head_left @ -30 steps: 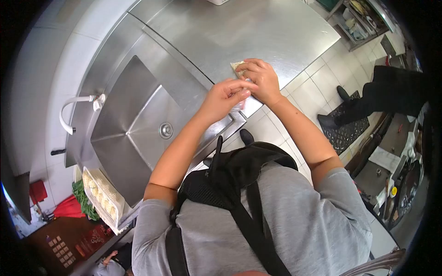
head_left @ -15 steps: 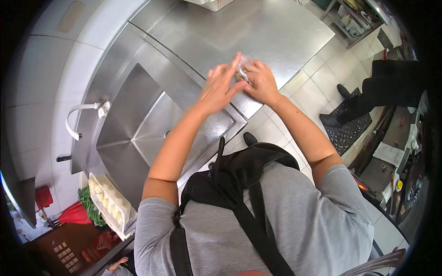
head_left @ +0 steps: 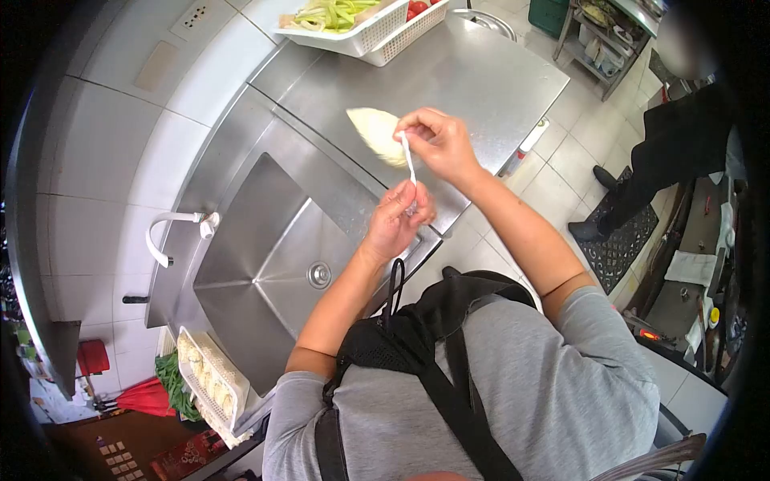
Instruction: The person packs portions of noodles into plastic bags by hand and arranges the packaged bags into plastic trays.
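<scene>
My left hand is closed around crumpled clear plastic near the front edge of the steel counter. From it a twisted white strip, apparently plastic film, runs up to my right hand, whose fingers pinch the upper end. Just left of the right fingertips is a pale yellow, pointed, leaf-shaped thing, blurred at its edges. Whether it lies on the counter or hangs from the right hand, I cannot tell.
The steel counter bears white baskets with green stalks and tomatoes. At left are a sink and white tap. A basket of pale food stands lower left. A person in black stands right.
My hands have drawn apart, the left toward my body, and the strip now stretches between them. The pale yellow thing has come into sight. The view has shifted, showing more of the baskets.
</scene>
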